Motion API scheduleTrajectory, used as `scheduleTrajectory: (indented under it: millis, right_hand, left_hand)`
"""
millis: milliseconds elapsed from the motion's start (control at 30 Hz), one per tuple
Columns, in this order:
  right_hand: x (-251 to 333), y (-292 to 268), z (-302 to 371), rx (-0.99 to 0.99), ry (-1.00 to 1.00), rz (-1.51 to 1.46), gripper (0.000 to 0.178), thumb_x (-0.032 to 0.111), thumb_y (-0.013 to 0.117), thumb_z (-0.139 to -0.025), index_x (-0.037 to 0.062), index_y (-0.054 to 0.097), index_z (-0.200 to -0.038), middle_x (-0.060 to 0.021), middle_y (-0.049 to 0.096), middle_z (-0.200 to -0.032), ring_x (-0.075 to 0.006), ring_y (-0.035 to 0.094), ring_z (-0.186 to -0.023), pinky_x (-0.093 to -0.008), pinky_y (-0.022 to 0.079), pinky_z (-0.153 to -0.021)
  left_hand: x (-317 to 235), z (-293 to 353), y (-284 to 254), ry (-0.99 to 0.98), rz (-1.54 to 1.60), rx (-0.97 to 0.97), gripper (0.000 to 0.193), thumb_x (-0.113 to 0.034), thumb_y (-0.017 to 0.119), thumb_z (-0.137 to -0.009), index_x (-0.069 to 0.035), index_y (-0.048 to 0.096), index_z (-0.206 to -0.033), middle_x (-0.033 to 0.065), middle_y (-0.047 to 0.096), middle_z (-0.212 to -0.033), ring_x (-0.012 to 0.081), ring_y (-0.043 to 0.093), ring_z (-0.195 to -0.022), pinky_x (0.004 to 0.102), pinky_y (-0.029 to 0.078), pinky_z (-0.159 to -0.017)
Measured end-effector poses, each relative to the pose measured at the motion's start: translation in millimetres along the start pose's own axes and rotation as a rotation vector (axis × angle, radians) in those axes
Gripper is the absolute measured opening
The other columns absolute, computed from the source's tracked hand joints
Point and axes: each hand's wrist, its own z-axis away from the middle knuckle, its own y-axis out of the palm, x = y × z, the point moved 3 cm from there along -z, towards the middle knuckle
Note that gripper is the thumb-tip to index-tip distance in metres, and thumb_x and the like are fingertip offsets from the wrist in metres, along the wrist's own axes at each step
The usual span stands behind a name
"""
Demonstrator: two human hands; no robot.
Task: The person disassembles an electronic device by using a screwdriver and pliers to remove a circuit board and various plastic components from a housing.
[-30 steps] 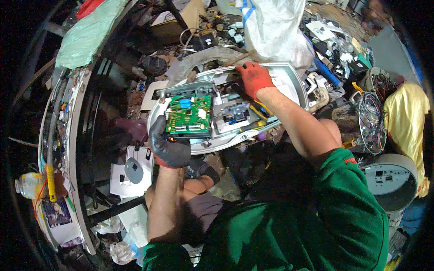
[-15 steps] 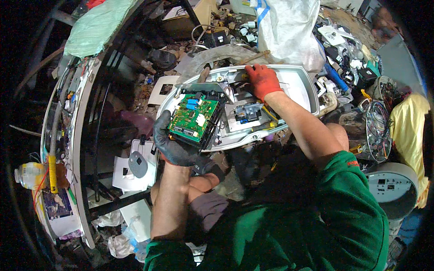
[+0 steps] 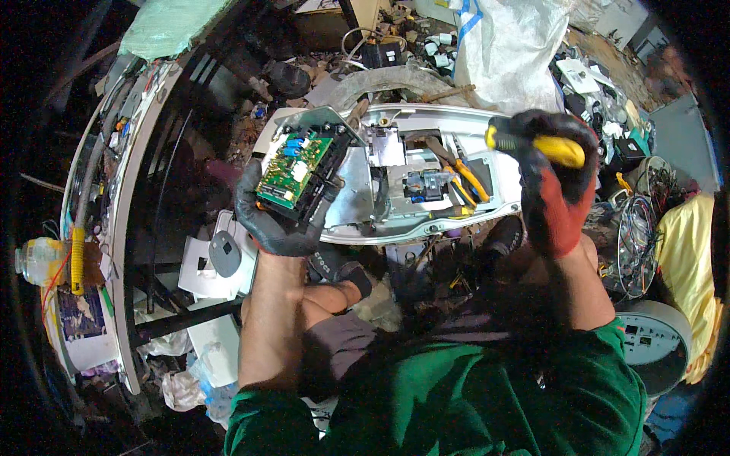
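Note:
My left hand (image 3: 285, 224), in a black and red work glove, grips a black plastic housing (image 3: 323, 190) from below and the left side. A green circuit board (image 3: 293, 173) with blue components sits on the housing, tilted up. Raised over the right end of a white casing (image 3: 357, 229), my gloved right hand (image 3: 559, 186) is closed round a yellow-and-black-handled tool (image 3: 559, 150); its working end cannot be made out. Pliers (image 3: 473, 182) with yellow-orange handles lie in the casing beside a small dark mechanism (image 3: 426, 185). Another yellow-and-black handle (image 3: 452, 212) rests at the casing's near edge.
A white sack (image 3: 513, 61) stands beyond the casing. Scrap parts and a coil of wires (image 3: 637, 228) lie to the right, near a round grey housing (image 3: 658, 342). On the left runs a metal frame (image 3: 144, 228) with a plastic jar (image 3: 42, 260) beside it.
My right hand has come out of the casing, moving right and up with the yellow-and-black-handled tool. My left hand has shifted slightly left with the circuit board. The pliers now show plainly.

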Motion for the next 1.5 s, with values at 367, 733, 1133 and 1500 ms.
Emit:
scheduleTrajectory:
  millis: [367, 733, 1133, 1500]
  right_hand:
    - [17.1, 22.1, 5.5, 0.244, -0.192, -0.146, 0.042, -0.002, 0.066, -0.079, 0.0033, 0.047, -0.116, -0.0188, 0.060, -0.109, -0.0333, 0.064, -0.102, -0.0474, 0.052, -0.088]
    - [10.1, 17.0, 5.2, 0.140, -0.191, -0.057, 0.040, -0.007, 0.062, -0.076, 0.0020, 0.051, -0.113, -0.0183, 0.062, -0.107, -0.0315, 0.064, -0.102, -0.0434, 0.051, -0.090]
    - [5.0, 16.8, 8.4, 0.126, -0.165, -0.113, 0.047, -0.004, 0.066, -0.077, -0.0006, 0.048, -0.120, -0.0177, 0.059, -0.115, -0.0267, 0.062, -0.106, -0.0391, 0.049, -0.093]
    - [-40.7, -44.7, -20.8, -0.103, 0.188, 0.022, 0.031, 0.010, 0.072, -0.086, 0.0014, 0.060, -0.112, -0.0053, 0.068, -0.097, -0.0117, 0.065, -0.086, -0.0258, 0.053, -0.078]
  left_hand:
    - [18.7, -13.9, 8.0, -0.016, -0.068, 0.027, 0.062, -0.049, 0.056, -0.086, -0.003, 0.058, -0.128, 0.0212, 0.065, -0.118, 0.0361, 0.068, -0.091, 0.0512, 0.059, -0.074]
    - [18.0, -13.2, 3.1, -0.020, -0.036, -0.099, 0.063, -0.048, 0.059, -0.083, -0.004, 0.058, -0.128, 0.0195, 0.066, -0.116, 0.0350, 0.067, -0.095, 0.0518, 0.058, -0.081]
    - [20.8, -10.4, 9.8, -0.048, -0.045, 0.010, 0.060, -0.049, 0.056, -0.084, -0.004, 0.060, -0.124, 0.0203, 0.067, -0.114, 0.0350, 0.068, -0.090, 0.0514, 0.057, -0.075]
    - [12.4, -15.0, 5.6, 0.283, -0.197, -0.134, 0.060, -0.049, 0.058, -0.083, -0.007, 0.059, -0.127, 0.0149, 0.066, -0.118, 0.0325, 0.063, -0.105, 0.0518, 0.052, -0.094]
